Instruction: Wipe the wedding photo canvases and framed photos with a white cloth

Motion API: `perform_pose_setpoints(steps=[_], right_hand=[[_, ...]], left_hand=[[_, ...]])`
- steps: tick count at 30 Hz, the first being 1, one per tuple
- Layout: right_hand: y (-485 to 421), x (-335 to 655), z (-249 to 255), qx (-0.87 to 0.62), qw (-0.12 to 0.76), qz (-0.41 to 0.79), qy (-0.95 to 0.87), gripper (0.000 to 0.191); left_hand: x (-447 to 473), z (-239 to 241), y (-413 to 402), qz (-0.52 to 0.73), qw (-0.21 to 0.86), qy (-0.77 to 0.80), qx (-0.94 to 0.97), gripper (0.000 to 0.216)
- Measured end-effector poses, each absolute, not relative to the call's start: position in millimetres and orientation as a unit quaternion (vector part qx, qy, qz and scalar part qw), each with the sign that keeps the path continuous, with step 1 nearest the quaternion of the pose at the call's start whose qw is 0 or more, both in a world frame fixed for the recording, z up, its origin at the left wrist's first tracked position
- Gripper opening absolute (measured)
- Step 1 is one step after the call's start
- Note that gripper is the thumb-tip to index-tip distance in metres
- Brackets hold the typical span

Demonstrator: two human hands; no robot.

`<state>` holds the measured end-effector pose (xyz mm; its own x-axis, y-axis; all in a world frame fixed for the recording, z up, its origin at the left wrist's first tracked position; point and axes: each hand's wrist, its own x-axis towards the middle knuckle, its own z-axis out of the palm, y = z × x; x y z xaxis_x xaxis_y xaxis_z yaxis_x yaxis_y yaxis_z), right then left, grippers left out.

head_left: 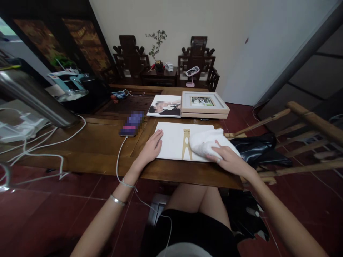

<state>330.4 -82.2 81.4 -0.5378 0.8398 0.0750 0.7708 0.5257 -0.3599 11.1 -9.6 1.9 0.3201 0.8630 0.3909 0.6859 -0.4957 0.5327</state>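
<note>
A flat white album-like board (171, 142) lies at the table's front edge. On its face is a slim gold figure (185, 142) with a small oval opening in the middle and two legs. My left hand (154, 145) rests along the board's left edge, fingers stretched out and holding nothing. My right hand (227, 159) is closed on a bunched white cloth (206, 141), which covers the board's right part. The hand hides some of the cloth, and the cloth hides the board's right side.
Behind the board lie a photo panel (164, 106) and stacked wooden frames (205, 103). A phone (131, 124) with a white cable is to the left, near a metal cylinder (40, 96). A wooden chair (289, 139) with a black bag (257, 146) stands at right.
</note>
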Motion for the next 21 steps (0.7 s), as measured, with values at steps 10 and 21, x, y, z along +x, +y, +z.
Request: perform_pose_setpoints(steps=[10,21], right_hand=[[6.3,279.8,79.6,-0.509,0.223,0.179,-0.812,0.036],[-85.3,257.0,66.6,-0.428,0.082,0.108,-0.893,0.035]], left_hand=[[9.5,1.8,-9.8,0.326,0.14,0.481,0.802,0.046],[11.5,4.4,-10.7,0.316,0.139,0.487,0.802,0.046]])
